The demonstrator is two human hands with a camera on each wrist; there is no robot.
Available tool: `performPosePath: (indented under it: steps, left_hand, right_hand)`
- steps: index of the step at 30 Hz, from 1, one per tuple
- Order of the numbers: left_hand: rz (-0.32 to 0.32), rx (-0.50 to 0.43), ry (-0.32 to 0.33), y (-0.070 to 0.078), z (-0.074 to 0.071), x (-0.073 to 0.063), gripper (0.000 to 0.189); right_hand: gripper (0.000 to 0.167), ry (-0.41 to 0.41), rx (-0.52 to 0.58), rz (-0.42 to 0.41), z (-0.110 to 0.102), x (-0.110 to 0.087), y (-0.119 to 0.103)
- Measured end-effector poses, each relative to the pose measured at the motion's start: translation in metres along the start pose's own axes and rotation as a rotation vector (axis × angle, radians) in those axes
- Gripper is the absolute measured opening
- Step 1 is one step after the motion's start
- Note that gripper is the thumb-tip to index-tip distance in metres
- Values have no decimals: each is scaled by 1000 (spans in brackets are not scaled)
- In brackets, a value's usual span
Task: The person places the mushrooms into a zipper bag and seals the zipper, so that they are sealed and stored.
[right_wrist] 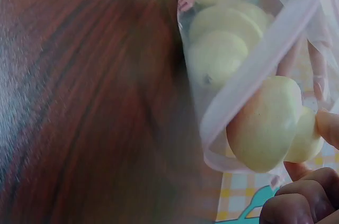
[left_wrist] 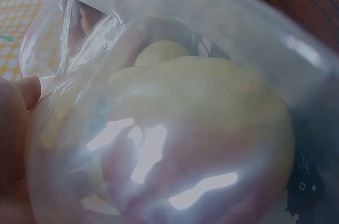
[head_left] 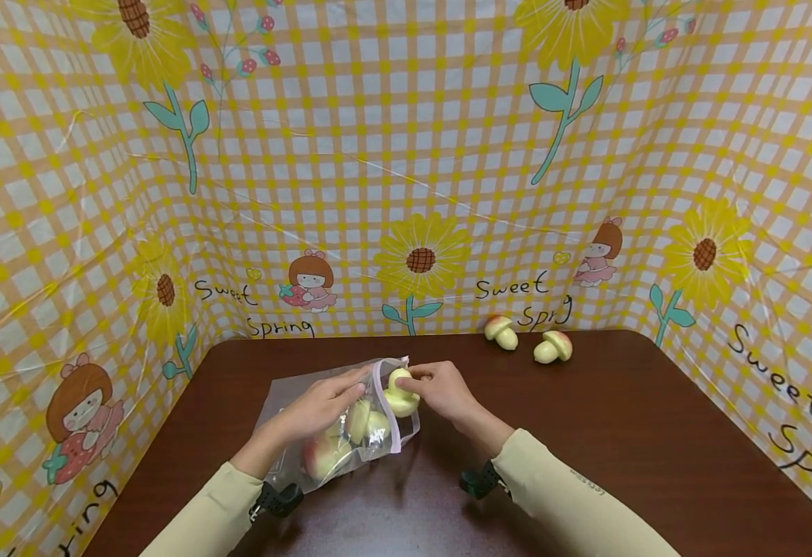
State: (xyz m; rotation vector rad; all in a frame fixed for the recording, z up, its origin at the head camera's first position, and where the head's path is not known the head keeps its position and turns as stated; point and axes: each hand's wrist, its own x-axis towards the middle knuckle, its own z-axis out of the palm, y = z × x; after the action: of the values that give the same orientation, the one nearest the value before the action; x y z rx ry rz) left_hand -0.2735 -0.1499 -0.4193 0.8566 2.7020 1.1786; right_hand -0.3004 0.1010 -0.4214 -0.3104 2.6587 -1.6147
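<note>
The right hand's (head_left: 444, 393) grip pinches a mushroom (head_left: 399, 401) at the mouth of the bag (head_left: 289, 396), nearer the left edge of the desk (head_left: 622, 418) than the right; whether the left hand (head_left: 324, 404) pinches plastic cannot be told. Holding the mouth wide should keep the seal (head_left: 396, 437) from snagging the cap (right_wrist: 265, 123)

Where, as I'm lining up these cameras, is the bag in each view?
Head: bag in the lower half, mostly left of centre.
Left wrist: fills most of the picture.
Right wrist: upper right.
Shared landmark: table, at the bottom, top right and left respectively.
</note>
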Motion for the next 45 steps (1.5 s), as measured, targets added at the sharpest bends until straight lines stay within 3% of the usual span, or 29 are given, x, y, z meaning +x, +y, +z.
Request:
performPosePath:
  steps: [13,24,37,45]
  left_hand:
    - [-9,6,4,5,-1,-1,51]
    - [4,7,4,3,1,0,51]
    - [-26,12,-6,5,2,-1,50]
    - [1,34,2,4,3,1,49]
  right_hand:
    - [36,3,-13,-12,11,-7,11]
    - [27,-21,-162,-12,6,-15,18]
    - [24,-229,-230,-7,-16,-19,13]
    - [22,-359,-235,-2,-30,-14,13]
